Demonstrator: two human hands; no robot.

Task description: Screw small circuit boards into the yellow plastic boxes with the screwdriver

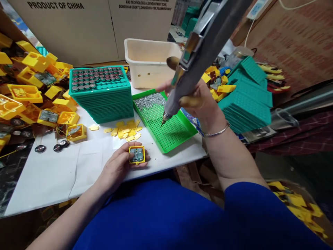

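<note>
My left hand grips a small square yellow plastic housing with a dark grey insert, low over the table's front edge. Wrapped around a grey electric screwdriver is my right hand, with covers on some fingertips. The screwdriver's tip points down over a bright green perforated tray. Small silver screws are heaped at that tray's far end. Several flat yellow plastic pieces lie between the housing and a stack of teal trays.
Round metal-topped parts fill much of the top teal tray. Behind stands a white bin. Yellow housings with wires are piled at left. More teal trays stand at right. A large carton closes off the back.
</note>
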